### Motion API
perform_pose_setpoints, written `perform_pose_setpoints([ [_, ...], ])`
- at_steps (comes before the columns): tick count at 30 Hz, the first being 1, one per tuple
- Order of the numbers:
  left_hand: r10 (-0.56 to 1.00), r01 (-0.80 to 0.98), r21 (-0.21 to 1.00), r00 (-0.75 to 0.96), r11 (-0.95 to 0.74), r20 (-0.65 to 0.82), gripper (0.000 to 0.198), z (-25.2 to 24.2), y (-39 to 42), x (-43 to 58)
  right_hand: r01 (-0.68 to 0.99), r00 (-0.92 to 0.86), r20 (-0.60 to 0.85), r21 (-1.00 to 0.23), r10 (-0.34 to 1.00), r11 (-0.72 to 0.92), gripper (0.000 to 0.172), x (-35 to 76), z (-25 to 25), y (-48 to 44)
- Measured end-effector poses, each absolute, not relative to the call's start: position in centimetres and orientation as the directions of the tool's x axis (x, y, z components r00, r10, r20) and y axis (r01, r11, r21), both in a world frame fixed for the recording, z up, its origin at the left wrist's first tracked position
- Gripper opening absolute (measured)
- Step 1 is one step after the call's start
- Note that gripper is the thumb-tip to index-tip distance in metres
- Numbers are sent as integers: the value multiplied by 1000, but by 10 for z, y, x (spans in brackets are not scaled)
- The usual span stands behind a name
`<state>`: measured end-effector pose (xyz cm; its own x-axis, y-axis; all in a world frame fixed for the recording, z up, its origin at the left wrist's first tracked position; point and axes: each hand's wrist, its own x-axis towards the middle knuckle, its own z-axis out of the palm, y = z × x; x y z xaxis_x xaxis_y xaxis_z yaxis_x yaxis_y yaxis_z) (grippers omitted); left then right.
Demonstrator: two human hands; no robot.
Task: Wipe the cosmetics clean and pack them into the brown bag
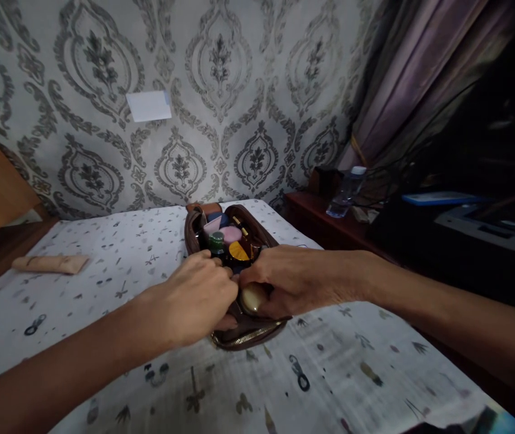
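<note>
Wallpaper point(261, 72) of grey medallions on white, all along the back. Below, one white printed cloth point(329, 361), spread wide. To the right, one mauve draped curtain point(411, 78) beyond one dark red wooden top point(305, 208). Mid-cloth, one open brown zippered bag point(250, 325), near half partly blocked by two bare hands. Left hand point(203, 295) curled over the left edge, right hand point(288, 280) curled over the right; whether pinching anything, impossible to tell for both. Far left, one slim beige tube point(50, 264); on the wooden top, one clear plastic bottle point(345, 194); against the wallpaper, one white rectangular card point(149, 106). Among crowded bag contents, one round pink piece point(230, 234), one yellow-orange piece point(240, 251), one green-topped piece point(216, 242), plus one round pale-gold piece point(252, 299) beside the right hand's fingers, contact unclear.
</note>
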<state>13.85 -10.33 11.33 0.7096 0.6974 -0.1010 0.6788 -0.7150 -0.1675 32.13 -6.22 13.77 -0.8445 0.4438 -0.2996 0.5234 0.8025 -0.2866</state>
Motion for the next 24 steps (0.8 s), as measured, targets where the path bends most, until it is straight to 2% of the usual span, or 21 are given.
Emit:
perform_pose_setpoints([
  [6,719,688,-210,676,-694,-162,29,115,-101,141,525,-811,-373,-125,450,842,19,308,145,-68],
  [10,716,683,-223,686,-695,-131,31,115,-103,141,531,-780,-404,-22,478,847,19,304,147,-75],
  [13,719,690,-211,686,-692,-114,30,116,-105,140,536,-771,-384,41,508,844,28,302,146,-78],
  [15,723,697,-197,681,-689,-117,28,116,-106,140,551,-758,-377,68,532,832,32,301,146,-79],
  [20,727,703,-188,676,-685,-123,28,114,-105,141,612,-705,-390,88,593,786,25,296,143,-80],
  [24,727,703,-194,677,-684,-111,27,110,-105,141,629,-704,-331,122,628,768,24,293,135,-80],
])
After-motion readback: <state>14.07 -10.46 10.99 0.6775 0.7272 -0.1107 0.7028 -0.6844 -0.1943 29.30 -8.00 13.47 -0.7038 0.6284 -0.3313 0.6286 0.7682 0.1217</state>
